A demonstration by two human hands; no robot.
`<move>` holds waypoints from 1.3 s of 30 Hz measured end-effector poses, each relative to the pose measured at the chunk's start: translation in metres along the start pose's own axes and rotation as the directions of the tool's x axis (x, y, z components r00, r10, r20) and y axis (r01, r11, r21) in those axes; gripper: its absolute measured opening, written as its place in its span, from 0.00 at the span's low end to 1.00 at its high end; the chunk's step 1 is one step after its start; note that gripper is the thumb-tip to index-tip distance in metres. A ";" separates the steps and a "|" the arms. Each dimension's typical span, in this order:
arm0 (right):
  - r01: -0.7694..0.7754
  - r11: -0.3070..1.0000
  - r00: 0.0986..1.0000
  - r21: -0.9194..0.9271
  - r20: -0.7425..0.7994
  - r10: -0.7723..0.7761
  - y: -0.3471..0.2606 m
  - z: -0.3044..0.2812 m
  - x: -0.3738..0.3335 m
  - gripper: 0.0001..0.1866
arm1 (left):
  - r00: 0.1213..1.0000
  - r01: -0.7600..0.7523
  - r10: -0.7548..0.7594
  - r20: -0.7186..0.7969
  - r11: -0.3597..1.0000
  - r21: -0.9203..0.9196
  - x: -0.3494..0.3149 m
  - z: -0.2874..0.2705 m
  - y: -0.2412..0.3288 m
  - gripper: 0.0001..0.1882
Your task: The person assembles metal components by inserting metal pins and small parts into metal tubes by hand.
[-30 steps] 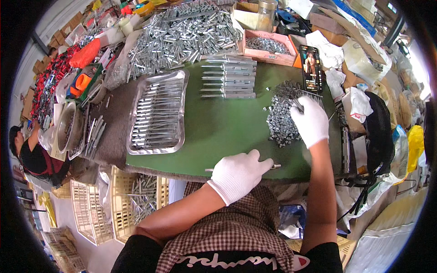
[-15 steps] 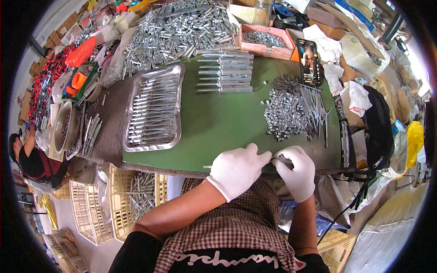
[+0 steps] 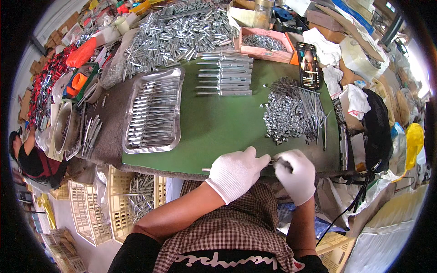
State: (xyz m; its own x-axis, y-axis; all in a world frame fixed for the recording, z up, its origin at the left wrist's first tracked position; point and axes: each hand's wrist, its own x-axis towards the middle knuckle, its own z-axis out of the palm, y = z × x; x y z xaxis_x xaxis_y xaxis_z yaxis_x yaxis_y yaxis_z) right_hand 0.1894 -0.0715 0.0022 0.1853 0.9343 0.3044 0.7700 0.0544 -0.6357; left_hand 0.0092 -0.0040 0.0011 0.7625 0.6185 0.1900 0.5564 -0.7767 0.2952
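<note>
My left hand (image 3: 239, 174), in a white glove, is closed round a slim metal rod (image 3: 206, 169). The rod's end pokes out past the wrist side and its middle is hidden in the palm. Close to its other end, my right hand (image 3: 296, 175), also gloved, has thumb and fingers pinched together at a small dark piece (image 3: 273, 161) too blurred to name. Both hands are over the near edge of the green mat (image 3: 214, 132). Just beyond the right hand lies a heap of small shiny metal pieces (image 3: 284, 116), with thin metal rods (image 3: 314, 109) beside it.
A metal tray (image 3: 177, 132) of rods stands left. Farther back lie a row of metal rods with thick ends (image 3: 232, 77), a large heap of metal tubes (image 3: 182, 38), a pink box (image 3: 266, 52) and a phone (image 3: 308, 66). Plastic crates (image 3: 116, 204) stand below; another person (image 3: 38, 159) is far left.
My right hand's fingers have shifted and closed up at the rod's end; the dark piece seen in them before is now mostly hidden. My left hand stays nearly in place.
</note>
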 end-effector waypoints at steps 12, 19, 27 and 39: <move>-0.240 0.920 0.965 -0.310 -0.176 0.192 0.025 0.013 0.029 0.07 | 0.999 0.036 -0.036 0.022 0.999 -0.008 0.002 -0.003 0.001 0.09; -0.107 0.982 0.992 0.154 -0.052 0.117 0.014 -0.002 0.004 0.05 | 0.999 0.028 -0.029 -0.023 0.999 -0.033 0.002 0.000 0.000 0.08; 0.002 1.000 1.000 0.019 0.019 -0.002 -0.004 0.003 -0.001 0.07 | 0.999 0.009 -0.010 -0.041 1.000 -0.017 0.000 0.001 0.001 0.10; -0.047 0.998 0.996 0.039 0.081 0.044 -0.002 0.007 -0.004 0.06 | 0.996 -0.054 0.055 -0.063 0.998 0.024 -0.002 0.001 -0.003 0.17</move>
State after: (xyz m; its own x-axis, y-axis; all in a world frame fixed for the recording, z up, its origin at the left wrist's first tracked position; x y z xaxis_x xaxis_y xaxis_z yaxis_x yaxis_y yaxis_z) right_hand 0.1831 -0.0728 -0.0024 0.1683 0.9614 0.2177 0.7364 0.0241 -0.6761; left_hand 0.0066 -0.0036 -0.0015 0.7698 0.5807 0.2649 0.5221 -0.8116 0.2620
